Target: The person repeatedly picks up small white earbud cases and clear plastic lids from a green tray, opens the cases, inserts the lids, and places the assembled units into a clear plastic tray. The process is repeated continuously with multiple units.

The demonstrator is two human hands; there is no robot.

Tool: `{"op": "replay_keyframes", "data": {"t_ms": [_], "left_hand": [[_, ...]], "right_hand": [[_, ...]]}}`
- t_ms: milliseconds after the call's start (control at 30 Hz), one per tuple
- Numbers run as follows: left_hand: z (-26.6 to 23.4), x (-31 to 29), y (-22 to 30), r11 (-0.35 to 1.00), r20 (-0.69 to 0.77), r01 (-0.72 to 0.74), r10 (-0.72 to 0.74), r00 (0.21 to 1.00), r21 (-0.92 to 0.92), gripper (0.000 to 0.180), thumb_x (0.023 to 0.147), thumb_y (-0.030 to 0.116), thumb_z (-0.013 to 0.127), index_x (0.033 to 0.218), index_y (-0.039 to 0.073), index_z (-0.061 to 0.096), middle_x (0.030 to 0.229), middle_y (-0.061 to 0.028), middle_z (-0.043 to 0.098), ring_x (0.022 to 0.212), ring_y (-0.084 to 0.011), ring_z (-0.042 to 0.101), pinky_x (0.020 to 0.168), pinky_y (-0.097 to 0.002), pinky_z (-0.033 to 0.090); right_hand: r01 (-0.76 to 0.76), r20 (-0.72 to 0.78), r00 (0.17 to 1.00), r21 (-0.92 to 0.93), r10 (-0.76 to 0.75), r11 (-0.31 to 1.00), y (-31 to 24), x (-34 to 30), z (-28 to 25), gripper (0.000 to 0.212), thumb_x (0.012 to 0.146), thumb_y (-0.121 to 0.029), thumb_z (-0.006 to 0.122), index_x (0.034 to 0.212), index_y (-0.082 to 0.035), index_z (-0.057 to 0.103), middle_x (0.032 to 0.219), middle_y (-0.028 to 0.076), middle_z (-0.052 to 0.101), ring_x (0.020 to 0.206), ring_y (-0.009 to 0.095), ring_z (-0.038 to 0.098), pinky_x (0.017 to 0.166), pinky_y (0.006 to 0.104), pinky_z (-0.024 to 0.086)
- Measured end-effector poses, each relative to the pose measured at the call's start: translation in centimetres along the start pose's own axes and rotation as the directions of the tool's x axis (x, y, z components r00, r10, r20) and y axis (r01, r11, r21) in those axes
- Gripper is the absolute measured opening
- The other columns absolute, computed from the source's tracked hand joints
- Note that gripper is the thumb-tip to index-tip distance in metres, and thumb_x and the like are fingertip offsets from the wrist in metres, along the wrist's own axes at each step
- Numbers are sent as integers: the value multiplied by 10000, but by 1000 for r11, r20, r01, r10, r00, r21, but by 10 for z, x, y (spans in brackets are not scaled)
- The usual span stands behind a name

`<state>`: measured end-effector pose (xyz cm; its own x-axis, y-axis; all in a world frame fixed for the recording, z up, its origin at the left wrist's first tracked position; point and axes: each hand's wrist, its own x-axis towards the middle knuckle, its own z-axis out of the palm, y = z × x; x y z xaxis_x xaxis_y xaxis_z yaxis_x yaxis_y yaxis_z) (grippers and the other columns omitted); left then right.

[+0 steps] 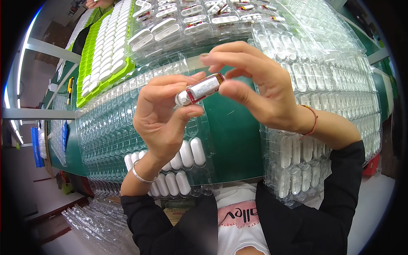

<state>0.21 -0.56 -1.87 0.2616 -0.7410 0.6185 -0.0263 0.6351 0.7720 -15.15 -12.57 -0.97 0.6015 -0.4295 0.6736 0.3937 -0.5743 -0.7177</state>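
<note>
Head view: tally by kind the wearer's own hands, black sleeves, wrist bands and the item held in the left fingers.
Hands: 2, left hand and right hand
Black sleeves: 2, left sleeve and right sleeve
Wrist bands: 2, silver bangle and red cord
Held item: 1, small electronic assembly
Total: 7

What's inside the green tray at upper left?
White rounded pieces sit in rows inside the green tray; its floor beneath them is covered, so I can't see it.
</note>
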Motion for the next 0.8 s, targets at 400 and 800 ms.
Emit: {"op": "replay_keyframes", "data": {"t_ms": [400, 800], "left_hand": [[-7, 14, 12, 890, 46, 299, -334, 942, 344, 302, 838, 25, 724, 1089, -36, 567, 1052, -100, 624, 963, -142, 628, 899, -306, 529], [-175, 202, -101, 348, -241, 224, 6, 970, 910, 365, 772, 273, 768, 1009, 3, 703, 836, -91, 696, 739, -162, 633, 693, -301, 503]], "right_hand": [[-338, 84, 941, 206, 327, 918, 1, -2, -7, 224, 844, 27, 688, 1068, 20, 688, 1082, 117, 644, 983, 159, 640, 851, 264, 540], [-403, 136, 905, -24, 403, 915, 17, 2, -3, 267, 927, -127, 621, 1169, -16, 618, 1185, 110, 537, 900, 169, 607, 758, 278, 520]]}}
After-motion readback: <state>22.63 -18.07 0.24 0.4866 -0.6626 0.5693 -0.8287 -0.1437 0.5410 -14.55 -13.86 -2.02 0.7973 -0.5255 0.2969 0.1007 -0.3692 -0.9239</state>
